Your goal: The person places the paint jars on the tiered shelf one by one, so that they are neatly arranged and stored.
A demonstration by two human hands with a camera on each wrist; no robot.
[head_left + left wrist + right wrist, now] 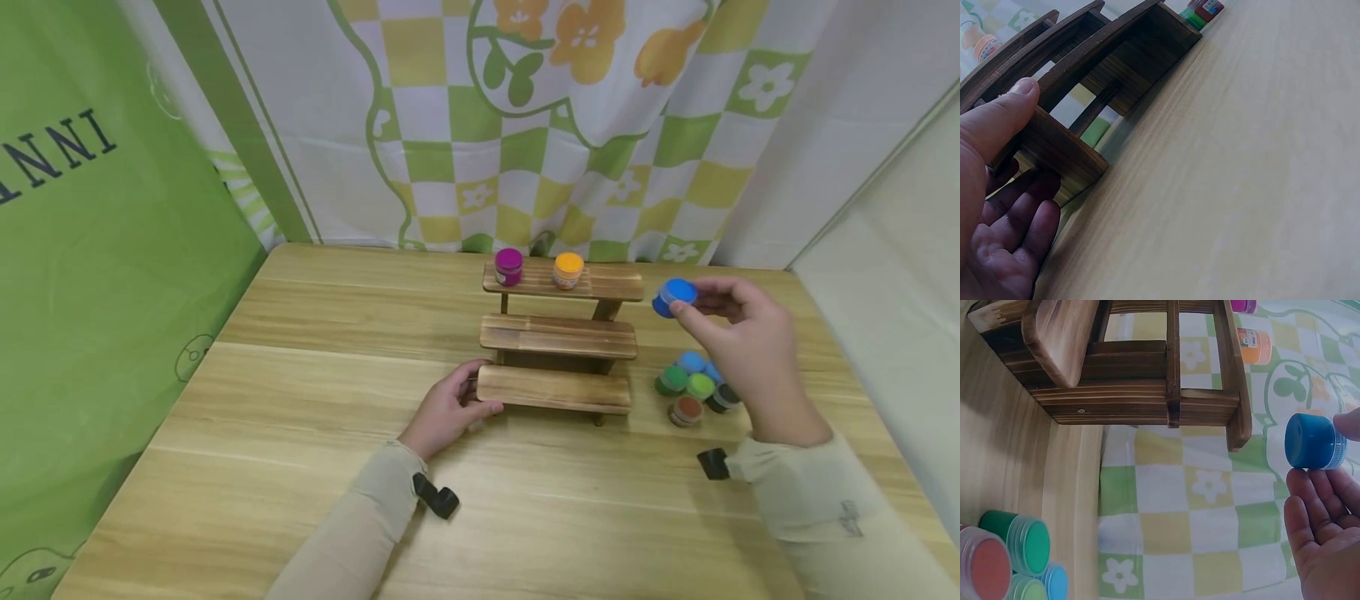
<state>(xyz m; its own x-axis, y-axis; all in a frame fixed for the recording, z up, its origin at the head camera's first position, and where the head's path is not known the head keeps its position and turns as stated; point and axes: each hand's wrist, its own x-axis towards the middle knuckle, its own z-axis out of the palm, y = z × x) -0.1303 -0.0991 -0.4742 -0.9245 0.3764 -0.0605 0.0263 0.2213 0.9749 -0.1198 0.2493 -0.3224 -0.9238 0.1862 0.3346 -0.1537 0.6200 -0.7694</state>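
My right hand [757,350] pinches a small blue paint jar [674,297] between thumb and fingers, raised to the right of the top step. In the right wrist view, that blue jar [1313,441] is tipped on its side. My left hand [448,407] grips the left end of a three-step wooden display stand [555,389] at its lowest step. Its thumb [1013,109] lies over the step's edge in the left wrist view, the other fingers beside the end panel. On the top step stand a purple paint jar [508,267] and an orange paint jar [568,271].
Right of the stand, several paint jars cluster on the wooden table [300,400], among them a dark green jar [671,380], a light green jar [700,386], a brown jar [686,410] and a black jar [723,398]. A patterned curtain [540,150] hangs behind the table.
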